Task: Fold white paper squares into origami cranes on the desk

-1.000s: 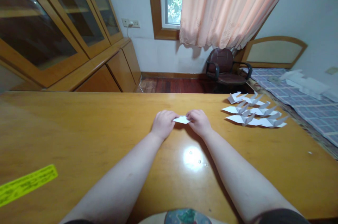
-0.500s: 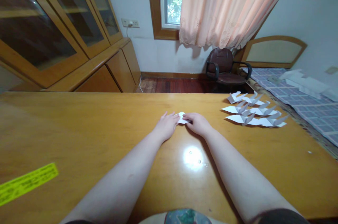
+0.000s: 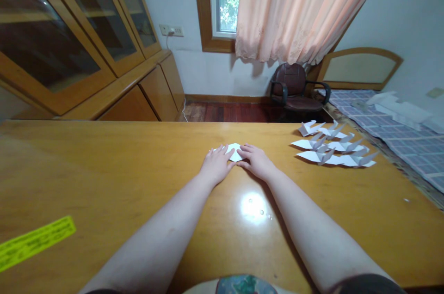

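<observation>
A small folded piece of white paper (image 3: 234,151) lies flat on the wooden table (image 3: 104,174), near its middle. My left hand (image 3: 217,164) rests on the paper's left part with fingers stretched out flat. From the right, my right hand (image 3: 255,161) presses on it too, fingers extended and flat. Both hands hide the paper's near part. A group of several finished white paper cranes (image 3: 333,148) lies to the right of my hands.
A yellow printed strip (image 3: 33,242) lies near the table's front left edge. Glass-door wooden cabinets (image 3: 86,39) stand at the left. Beyond the table are a dark office chair (image 3: 296,88), a bed (image 3: 398,132) at the right and a curtained window (image 3: 294,7).
My hands went from pinching the paper between closed fingers to lying flat on it. The paper now lies spread on the table, slightly farther from me.
</observation>
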### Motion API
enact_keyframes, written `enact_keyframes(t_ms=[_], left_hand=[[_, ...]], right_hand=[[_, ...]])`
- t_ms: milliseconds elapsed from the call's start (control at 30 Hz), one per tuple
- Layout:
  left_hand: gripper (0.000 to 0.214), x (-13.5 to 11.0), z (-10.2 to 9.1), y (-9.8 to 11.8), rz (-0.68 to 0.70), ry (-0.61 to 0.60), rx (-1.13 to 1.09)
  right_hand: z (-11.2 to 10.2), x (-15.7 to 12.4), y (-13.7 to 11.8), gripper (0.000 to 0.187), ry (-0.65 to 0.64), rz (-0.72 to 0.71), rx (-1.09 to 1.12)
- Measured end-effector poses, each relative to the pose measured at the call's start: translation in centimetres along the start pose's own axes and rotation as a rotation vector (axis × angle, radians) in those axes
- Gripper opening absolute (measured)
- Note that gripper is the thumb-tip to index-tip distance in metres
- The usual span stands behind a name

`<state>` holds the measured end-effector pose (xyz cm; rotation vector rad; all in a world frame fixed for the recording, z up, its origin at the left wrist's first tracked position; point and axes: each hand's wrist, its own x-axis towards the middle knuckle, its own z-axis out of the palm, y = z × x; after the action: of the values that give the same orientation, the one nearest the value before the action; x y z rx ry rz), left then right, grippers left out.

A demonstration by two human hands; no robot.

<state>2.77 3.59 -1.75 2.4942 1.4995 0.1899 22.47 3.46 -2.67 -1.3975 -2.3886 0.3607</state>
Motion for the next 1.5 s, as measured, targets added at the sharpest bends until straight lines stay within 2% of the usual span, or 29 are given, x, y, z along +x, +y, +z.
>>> enact_keyframes(t_ms=[100,200,333,667,1133,1500], left_hand=[[0.042,0.3,-0.5,-0.2,0.001,0.038,-0.035],[0.027,0.5,-0.7,-0.4,0.017,0.066,-0.106],[0.026,0.7,-0.9,-0.5,-0.021,0.066,-0.145],[0.023,0.6,-1.1,0.2,-0.158,0.101,-0.084],[0.014,0.9,-0.3,0.4,-0.169,0.128,-0.067],[0.009,1.1,0.3,-0.1,-0.148,0.152,-0.064]], right_hand=[[-0.3,0.1,0.2,0.030,0.042,-0.020,0.013],[-0.4,0.1,0.0,0.022,0.049,-0.012,0.010],[-0.5,0.0,-0.4,0.021,0.084,0.052,0.034],[-0.3,0.3,-1.0,0.016,0.132,0.208,0.054],[1.2,0.9,0.3,0.018,0.188,0.310,0.023],[1.1,0.8,-0.1,0.020,0.181,0.389,-0.019]])
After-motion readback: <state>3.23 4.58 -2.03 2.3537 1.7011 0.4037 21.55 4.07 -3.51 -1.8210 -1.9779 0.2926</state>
